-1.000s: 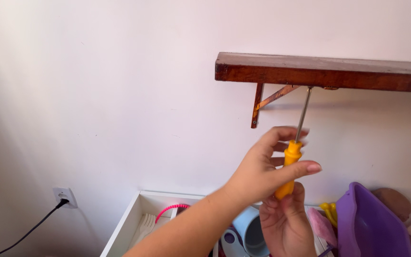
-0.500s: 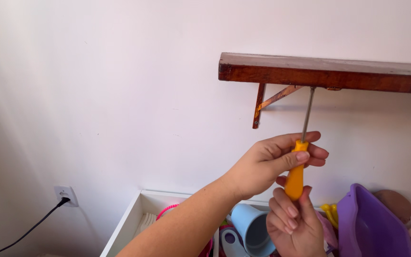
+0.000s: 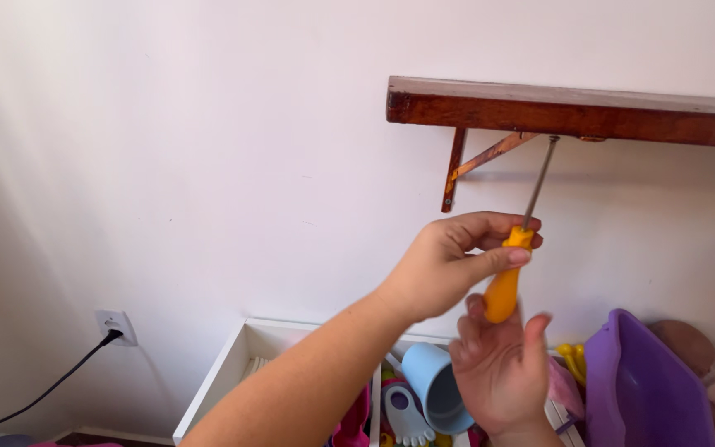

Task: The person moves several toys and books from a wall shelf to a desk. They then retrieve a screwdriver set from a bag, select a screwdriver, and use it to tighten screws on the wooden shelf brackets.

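Observation:
A screwdriver with an orange handle (image 3: 504,291) and a steel shaft (image 3: 539,178) points up, its tip at the underside of a dark wooden wall shelf (image 3: 573,109), beside the metal bracket (image 3: 490,156). My left hand (image 3: 448,266) reaches in from the lower left and pinches the top of the handle with thumb and fingers. My right hand (image 3: 500,377) comes from below. Its blurred fingers wrap loosely around the butt of the handle.
Below stands a white bin (image 3: 233,364) with toys: a light blue cup (image 3: 434,385), pink and yellow pieces. A purple plastic tub (image 3: 643,385) is at the lower right. A wall socket (image 3: 113,324) with a black cable sits low on the left.
The screwdriver stays with its tip under the shelf. My right hand's fingers have shifted around the handle's butt and are now blurred. My left hand's grip has moved slightly at the handle's top.

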